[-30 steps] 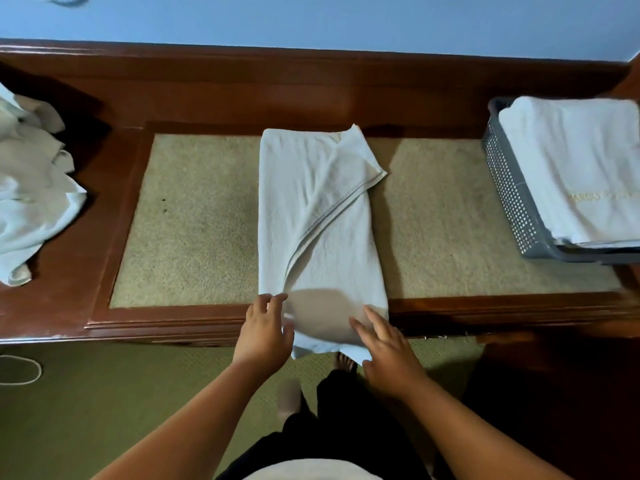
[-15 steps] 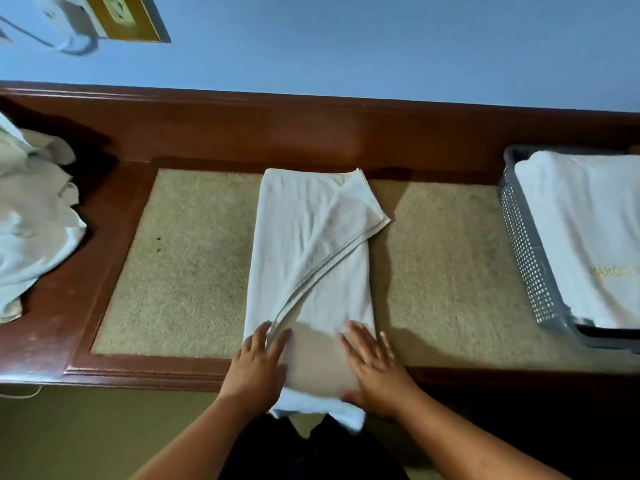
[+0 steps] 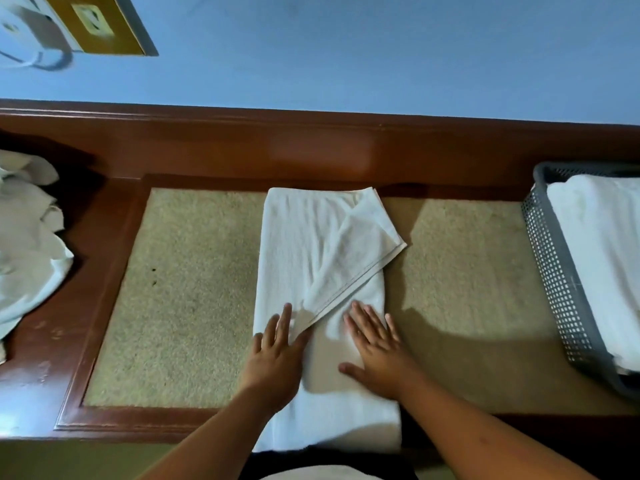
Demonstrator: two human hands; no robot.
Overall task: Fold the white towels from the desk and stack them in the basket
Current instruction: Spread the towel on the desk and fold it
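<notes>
A white towel (image 3: 311, 251) lies lengthwise in a long strip on the middle of the desk, with one corner flap folded diagonally across it. Its near end hangs over the desk's front edge. My left hand (image 3: 275, 355) lies flat on the strip's left side, fingers straight. Flat on the right side, fingers spread, is my right hand (image 3: 377, 351). A grey perforated basket (image 3: 554, 271) at the right edge holds folded white towels (image 3: 602, 251). A heap of unfolded white towels (image 3: 24, 244) sits at the left end of the desk.
The desk (image 3: 104, 209) is dark red wood with a beige inset mat (image 3: 180, 289) and a raised back ledge against a blue wall. A wall socket plate (image 3: 93, 22) with a cable is at the upper left. Green floor shows below the front edge.
Both hands have slid forward along the towel, away from the front edge, pressing flat on it. The camera has tilted up, showing more wall.
</notes>
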